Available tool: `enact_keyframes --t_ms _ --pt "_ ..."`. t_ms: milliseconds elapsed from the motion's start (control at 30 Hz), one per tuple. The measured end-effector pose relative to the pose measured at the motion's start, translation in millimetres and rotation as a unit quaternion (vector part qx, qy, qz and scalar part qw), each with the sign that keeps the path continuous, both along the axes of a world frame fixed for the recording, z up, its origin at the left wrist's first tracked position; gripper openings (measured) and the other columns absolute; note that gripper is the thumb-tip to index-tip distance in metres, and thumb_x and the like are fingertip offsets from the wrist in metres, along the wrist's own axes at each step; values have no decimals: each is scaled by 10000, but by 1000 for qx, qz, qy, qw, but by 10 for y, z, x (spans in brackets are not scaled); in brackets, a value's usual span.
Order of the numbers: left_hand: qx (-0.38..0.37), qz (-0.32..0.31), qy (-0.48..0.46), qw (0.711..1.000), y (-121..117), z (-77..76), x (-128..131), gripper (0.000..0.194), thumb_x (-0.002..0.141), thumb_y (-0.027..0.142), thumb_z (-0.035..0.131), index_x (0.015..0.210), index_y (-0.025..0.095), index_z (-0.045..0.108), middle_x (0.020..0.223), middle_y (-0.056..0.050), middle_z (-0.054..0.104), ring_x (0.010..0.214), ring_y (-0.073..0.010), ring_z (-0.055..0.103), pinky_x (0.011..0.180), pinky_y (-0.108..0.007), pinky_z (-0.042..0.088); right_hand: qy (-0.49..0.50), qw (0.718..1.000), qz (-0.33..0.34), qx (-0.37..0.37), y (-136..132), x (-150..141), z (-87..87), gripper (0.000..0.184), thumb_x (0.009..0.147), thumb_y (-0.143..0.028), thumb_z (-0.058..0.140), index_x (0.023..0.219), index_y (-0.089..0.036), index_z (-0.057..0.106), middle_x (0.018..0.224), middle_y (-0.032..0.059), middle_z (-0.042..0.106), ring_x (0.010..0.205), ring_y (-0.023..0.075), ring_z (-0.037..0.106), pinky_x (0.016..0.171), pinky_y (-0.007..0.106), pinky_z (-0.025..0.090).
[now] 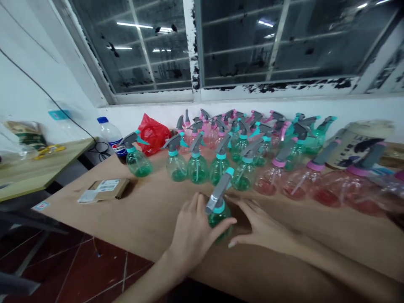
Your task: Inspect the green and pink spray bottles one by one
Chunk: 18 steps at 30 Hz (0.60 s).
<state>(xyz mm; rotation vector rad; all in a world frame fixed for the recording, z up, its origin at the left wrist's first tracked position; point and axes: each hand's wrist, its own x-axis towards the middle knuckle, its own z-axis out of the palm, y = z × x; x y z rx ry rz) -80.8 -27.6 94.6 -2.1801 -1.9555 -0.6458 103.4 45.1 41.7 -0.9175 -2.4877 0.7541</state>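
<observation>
The left hand (193,225) wraps the green bottle (217,218), seemingly to steady it — the right hand (263,225), spread wide, flanks it.

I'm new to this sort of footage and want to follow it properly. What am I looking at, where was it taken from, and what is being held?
There is no machine here: these are a person's two bare hands, seen by a camera worn on that person's head, looking forward and down. There is just this one picture.

The left hand is wrapped around a green spray bottle with a grey trigger top. The right hand is open and curved beside it; whether it touches the bottle is hard to tell.

On the brown table beyond stand more spray bottles, some green and some pink. To the left are a cardboard parcel, a blue-capped drink bottle and a red plastic bag.
</observation>
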Motion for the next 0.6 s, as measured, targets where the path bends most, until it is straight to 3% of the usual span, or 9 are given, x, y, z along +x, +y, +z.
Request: enact_keyframes --t_ms 167,367,500,600 --pt "-33 -67 -95 993 203 18 427 568 676 678 560 862 142 586 868 -114 619 829 -291 596 674 -426 505 78 997 -23 4 11 232 -100 887 606 -561 704 1333 -242 309 1325 118 443 1230 309 391 976 510 362" --pt "-72 -170 -172 968 470 113 633 565 656 600 655 1016 175 559 1012 -99 615 961 -305 570 803 -467 467 108 992 -60 -4 47 514 -103 926 586 -536 731 1342 -252 278 1359 115 394 1254 317 354 999 534 327" --pt "-105 -283 -279 911 667 177 761 499 709 435 696 1106 207 496 1085 -68 593 979 -243 576 844 -399 467 118 992 -48 -1 60 563 -65 881 586 -528 736 1317 -245 334 1313 106 445 1232 312 386 992 522 345" --pt "-141 -333 -351 864 814 175 902 431 748 358 671 1116 200 513 1052 -61 619 961 -225 597 832 -369 482 143 989 -48 14 81 565 -73 873 580 -531 740 1307 -237 356 1277 101 483 1208 298 422 995 492 358"
